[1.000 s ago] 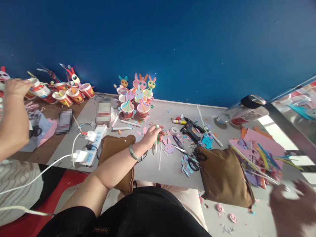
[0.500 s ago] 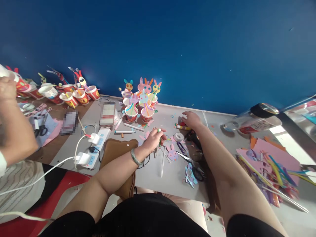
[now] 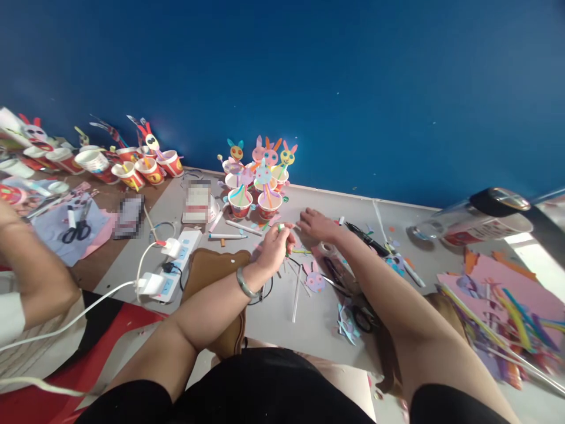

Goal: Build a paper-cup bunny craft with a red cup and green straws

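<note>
Above the grey table my left hand [image 3: 277, 244] is curled with its fingertips together. A small green and white spot shows at its fingers; what it holds, if anything, I cannot make out. My right hand [image 3: 316, 224] lies low over the table just right of it, palm down, fingers stretched out and holding nothing visible. Below the hands lies a purple paper rabbit face [image 3: 315, 281] beside a clear straw [image 3: 296, 294]. A roll of tape [image 3: 326, 249] is under my right wrist. Black-handled scissors [image 3: 362, 320] lie near blue paper scraps [image 3: 346, 324].
Paper cups with rabbit faces [image 3: 269, 205] stand by the blue wall. A power strip [image 3: 183, 259], markers [image 3: 227, 236] and a phone [image 3: 196, 201] are at left. A clear bottle [image 3: 450, 218] and pink paper [image 3: 507, 277] are at right. A co-worker's arm [image 3: 37, 265] reaches in.
My right hand has moved left, from beside the markers to close by my left hand. My left hand stays nearly in place. The co-worker's arm has lowered, and the view has shifted slightly.
</note>
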{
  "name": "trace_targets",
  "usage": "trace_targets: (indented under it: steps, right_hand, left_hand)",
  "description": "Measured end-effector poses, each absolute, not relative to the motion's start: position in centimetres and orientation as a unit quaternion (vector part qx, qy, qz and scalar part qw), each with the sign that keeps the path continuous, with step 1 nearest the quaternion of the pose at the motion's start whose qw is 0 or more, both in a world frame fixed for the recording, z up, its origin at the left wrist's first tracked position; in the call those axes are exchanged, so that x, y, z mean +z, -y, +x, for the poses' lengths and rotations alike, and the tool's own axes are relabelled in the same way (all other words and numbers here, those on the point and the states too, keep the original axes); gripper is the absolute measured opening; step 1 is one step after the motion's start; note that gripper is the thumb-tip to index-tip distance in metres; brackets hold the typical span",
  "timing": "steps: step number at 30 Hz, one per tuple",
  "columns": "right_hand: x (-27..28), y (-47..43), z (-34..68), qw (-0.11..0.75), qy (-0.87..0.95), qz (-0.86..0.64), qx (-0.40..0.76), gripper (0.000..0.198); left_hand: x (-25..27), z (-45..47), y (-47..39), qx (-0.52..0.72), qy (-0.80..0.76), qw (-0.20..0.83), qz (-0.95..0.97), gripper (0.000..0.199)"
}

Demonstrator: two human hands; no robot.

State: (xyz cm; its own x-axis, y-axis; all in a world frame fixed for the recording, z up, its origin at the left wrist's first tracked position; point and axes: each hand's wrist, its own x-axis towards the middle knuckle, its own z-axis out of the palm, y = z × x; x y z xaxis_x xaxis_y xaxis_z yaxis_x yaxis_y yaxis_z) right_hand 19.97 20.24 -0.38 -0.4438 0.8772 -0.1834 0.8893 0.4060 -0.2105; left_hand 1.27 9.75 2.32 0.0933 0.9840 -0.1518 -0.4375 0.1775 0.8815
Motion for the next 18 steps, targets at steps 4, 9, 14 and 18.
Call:
trace_targets:
  steps: [4,9,14,18]
  right_hand:
    - [0.1,-11.7,18.5,0.035,-0.866,0.473,-0.157,0.043]
    - [2.1,-3.9,19.4,0.012,-0.901,0.397,-0.175,0.063]
    - [3.3,-6.3,19.3,-0.014,-0.89,0.424,-0.166,0.054]
    - [2.0,-11.7,17.3,-0.03,-0.855,0.476,-0.205,0.052]
  left_hand:
    - [2.8,1.0,-9.8,0.574,-0.39,0.64,0.329,0.014]
    - [3.6,1.0,-9.6,0.58,-0.415,0.626,0.315,0.014]
    - [3.9,0.9,-9.5,0.593,-0.401,0.622,0.316,0.014]
    - [3.5,0.7,-9.7,0.603,-0.393,0.611,0.33,0.017]
